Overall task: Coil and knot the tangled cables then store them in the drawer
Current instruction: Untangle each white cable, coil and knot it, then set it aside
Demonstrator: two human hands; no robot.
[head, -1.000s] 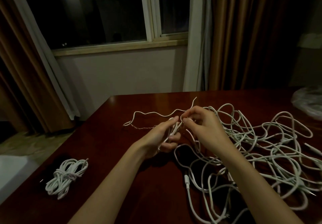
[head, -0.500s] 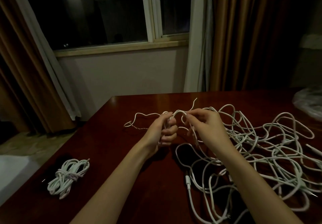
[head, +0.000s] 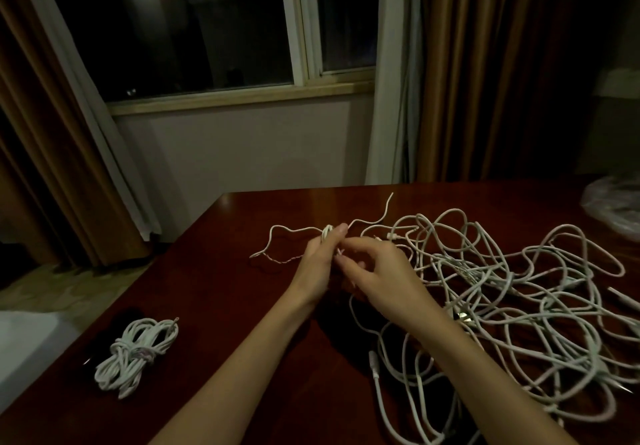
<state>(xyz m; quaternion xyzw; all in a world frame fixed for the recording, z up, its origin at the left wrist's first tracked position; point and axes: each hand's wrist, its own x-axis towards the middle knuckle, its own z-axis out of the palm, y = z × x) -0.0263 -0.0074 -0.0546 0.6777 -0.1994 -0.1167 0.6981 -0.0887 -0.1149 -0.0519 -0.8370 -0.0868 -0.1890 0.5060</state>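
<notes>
Since a second ago my left hand (head: 320, 264) has wound the thin white cable (head: 294, 231) into small loops and grips them; my right hand (head: 379, 271) pinches a strand. Coiling under way.

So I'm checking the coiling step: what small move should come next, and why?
Probably the right hand should lay another loop of the white cable onto the small coil in the left hand's grip. That coil is only a few turns, and slack still trails across the table.
</notes>
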